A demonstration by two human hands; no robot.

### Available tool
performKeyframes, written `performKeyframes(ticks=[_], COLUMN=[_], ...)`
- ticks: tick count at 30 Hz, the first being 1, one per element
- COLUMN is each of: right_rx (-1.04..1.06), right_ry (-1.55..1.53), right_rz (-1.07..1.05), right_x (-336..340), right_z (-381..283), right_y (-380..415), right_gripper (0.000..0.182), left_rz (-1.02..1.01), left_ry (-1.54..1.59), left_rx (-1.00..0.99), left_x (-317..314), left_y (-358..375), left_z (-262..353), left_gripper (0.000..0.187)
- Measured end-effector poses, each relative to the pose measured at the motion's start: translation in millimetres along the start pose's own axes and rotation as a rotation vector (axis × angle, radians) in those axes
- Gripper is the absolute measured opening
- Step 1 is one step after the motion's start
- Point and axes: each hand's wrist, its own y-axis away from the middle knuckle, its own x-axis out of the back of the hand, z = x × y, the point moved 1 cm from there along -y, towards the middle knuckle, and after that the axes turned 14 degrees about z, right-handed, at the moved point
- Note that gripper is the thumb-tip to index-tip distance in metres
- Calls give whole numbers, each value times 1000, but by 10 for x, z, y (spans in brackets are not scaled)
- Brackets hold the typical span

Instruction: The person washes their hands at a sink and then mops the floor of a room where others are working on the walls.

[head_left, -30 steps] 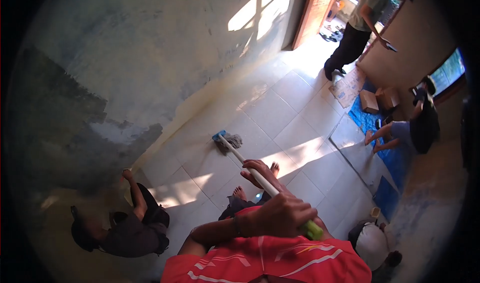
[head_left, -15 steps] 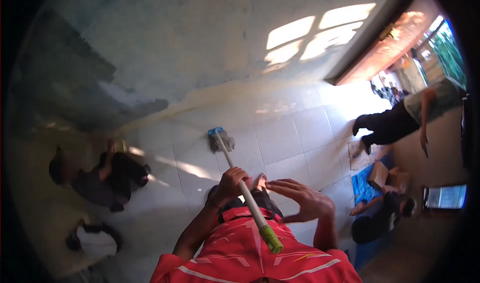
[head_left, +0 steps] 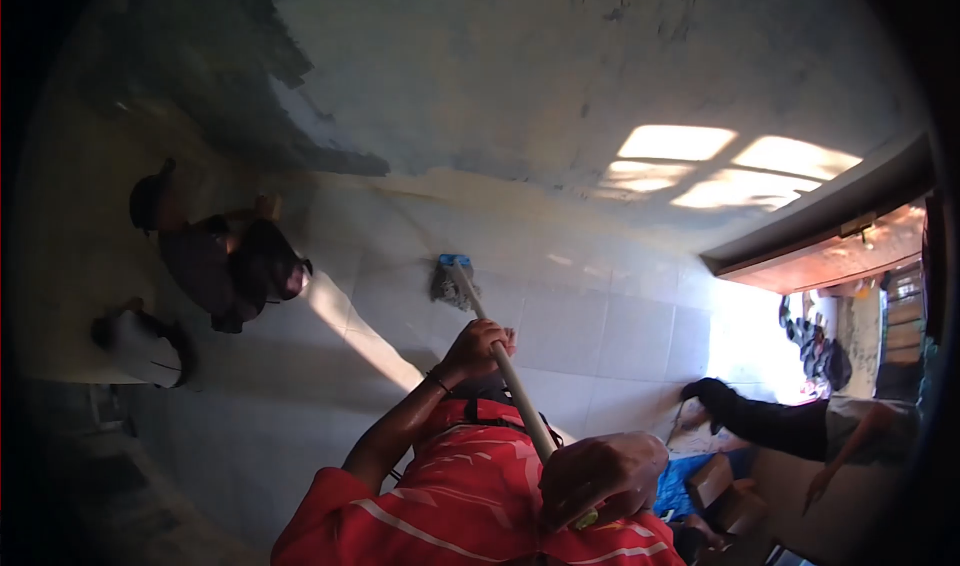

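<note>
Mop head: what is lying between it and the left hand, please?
Between the mop head and the left hand runs only a bare stretch of pole, above the floor tiles, in the head view.

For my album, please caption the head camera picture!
Left hand and right hand grip a white-poled, grey-stringed mop on pale square tiles.

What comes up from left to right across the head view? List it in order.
Person in dark clothes and dark cap → grey string mop head with a blue clamp → wearer's right hand → brown cardboard box → bare hand of the dark-trousered person at the far right.
</note>
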Motion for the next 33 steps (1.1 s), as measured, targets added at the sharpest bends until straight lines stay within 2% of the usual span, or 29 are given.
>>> performKeyframes(ticks=[2, 4, 6, 7, 8, 10, 11, 17, 18, 21, 22, 24, 29, 30, 31, 33], right_rx=[-49, 15, -1, -6, -9, 113, 163, 205, 214, 186, 266, 314, 402, 428, 540, 545], right_ry=[5, 12, 72, 114, 105, 50, 52, 38, 35, 26, 60, 45, 127, 149, 192, 188], right_rz=[17, 152, 238, 310, 294, 484, 586, 575, 666, 752, 755, 713, 607, 583, 677, 642], right_x=[205, 332, 502, 634, 745, 960, 1015, 1784, 1866, 2214, 2314, 2569, 2983, 2995, 2975, 2985], right_z=[-81, -156, -145, -124, -93, -54, -46, -200, -276, -613, -748, -987, -1554, -1635, -1663, -1723], right_y=[48, 102, 138, 150, 179, 231, 247, 729, 818, 1248, 1347, 1602, 1966, 2019, 2080, 2120], right_gripper=[29, 20, 15, 11, 11, 12, 19, 28, 36, 43, 41, 41, 36, 37, 27, 26], left_rz=[51, 19, 41, 31, 45, -121, -131, -150, -103, 29, 22, 70, 61, 35, -35, -109], left_ry=[-21, 36, -53, -34, -41, -48, -50, -138, -161, -144, -123, -139, 2, 29, 62, 99], left_rx=[17, 30, 124, 97, 105, 190, 143, 254, 244, 145, 66, 34, 91, 106, 158, 202], left_x=[-209, -376, -498, -573, -634, -706, -746, -1364, -1558, -2133, -2405, -2783, -3433, -3549, -3646, -3797], left_y=[-102, -226, -404, -501, -578, -766, -846, -1182, -1209, -1396, -1395, -1525, -1894, -1956, -2007, -2105], left_z=[-178, -258, -331, -368, -417, -453, -472, -540, -565, -323, -312, -35, 587, 687, 779, 932], left_gripper=[17, 18, 18, 22, 22, 26, 31, 30, 27, 19, 17, 17, 22, 21, 21, 21])
